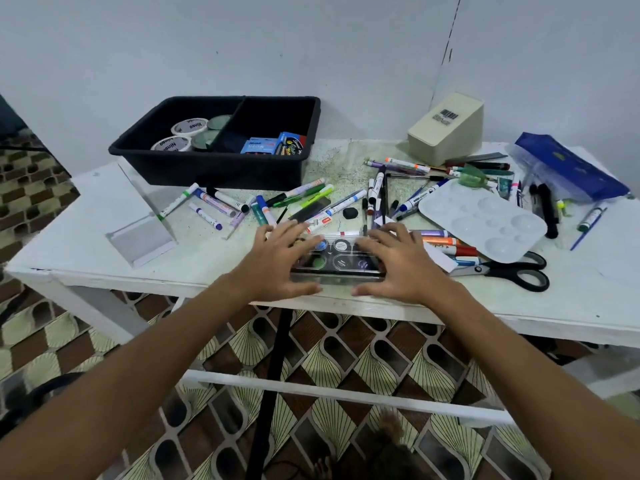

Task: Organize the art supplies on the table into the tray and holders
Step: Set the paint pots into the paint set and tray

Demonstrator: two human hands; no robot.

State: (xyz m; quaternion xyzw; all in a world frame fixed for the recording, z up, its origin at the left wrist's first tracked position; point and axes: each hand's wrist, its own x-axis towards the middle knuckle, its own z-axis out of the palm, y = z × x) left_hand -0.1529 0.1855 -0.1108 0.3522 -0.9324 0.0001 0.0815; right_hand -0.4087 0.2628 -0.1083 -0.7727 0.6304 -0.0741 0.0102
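Both hands, left (280,261) & right (394,263), fingers spread flat over each end of the paint case (341,259), prob to lift it level w/o tipping toward the tray (214,168).

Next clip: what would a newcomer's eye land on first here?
Both hands, left hand and right hand, spread over a clear paint case at the table's near edge. Behind them lies a scatter of markers; a black tray sits back left.
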